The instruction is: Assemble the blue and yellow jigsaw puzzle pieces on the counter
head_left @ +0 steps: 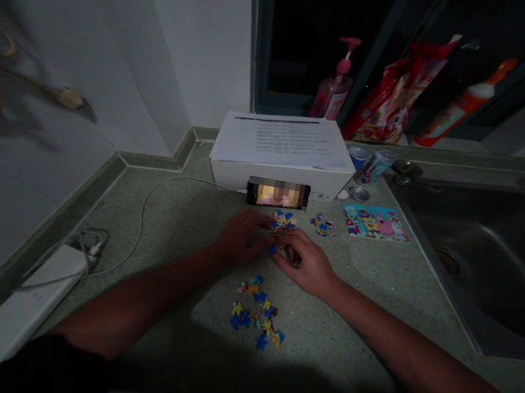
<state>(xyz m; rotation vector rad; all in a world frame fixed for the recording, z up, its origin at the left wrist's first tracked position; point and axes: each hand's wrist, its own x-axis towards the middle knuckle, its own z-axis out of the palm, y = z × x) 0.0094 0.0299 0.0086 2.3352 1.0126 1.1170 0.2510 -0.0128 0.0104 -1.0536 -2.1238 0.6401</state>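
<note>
Both hands meet at a cluster of small jigsaw pieces (283,219) in front of the phone. My left hand (242,237) comes from the left, its curled fingertips closed at the cluster's edge on some pieces. From the right, my right hand (310,264) bends its fingers and thumb around pieces on the near side. Which pieces lie between the fingertips is partly hidden. Nearer to me, loose jigsaw pieces (260,294) in blue, yellow and pink are scattered on the counter. A smaller heap of pieces (323,224) lies right of the cluster.
A phone (278,194) leans against a white box (285,143) with printed paper on top. Right of it lie a colourful cartoon picture (374,222) and a can (375,166). A sink (496,278) borders the counter; a power strip (30,304) and cable lie left.
</note>
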